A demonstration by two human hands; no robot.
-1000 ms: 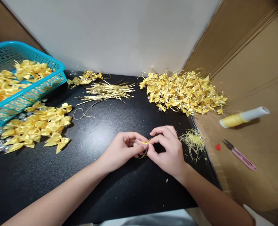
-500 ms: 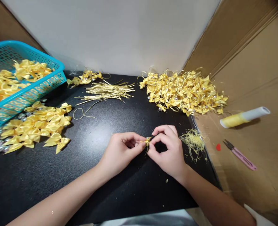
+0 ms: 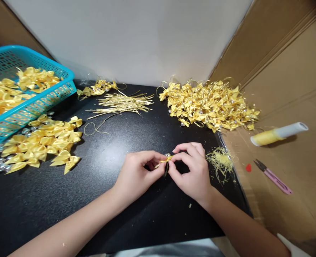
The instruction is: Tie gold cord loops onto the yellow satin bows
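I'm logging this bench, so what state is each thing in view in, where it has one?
Left hand: closed in a pinch on the yellow bow
Right hand: pinching the opposite side
Yellow bow: held, partly hidden by fingers
Blue basket: open-topped, partly filled
Gold strips: loose, criss-crossed
Looped bows: heaped
Thread scraps: tangled
Tube: lying on its side, partly yellow-wrapped
Pink snips: lying down; blades too small to judge

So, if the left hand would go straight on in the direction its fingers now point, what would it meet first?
Most likely the right hand, just across the yellow ribbon piece that the left hand pinches; the exact gap in depth is hard to tell.
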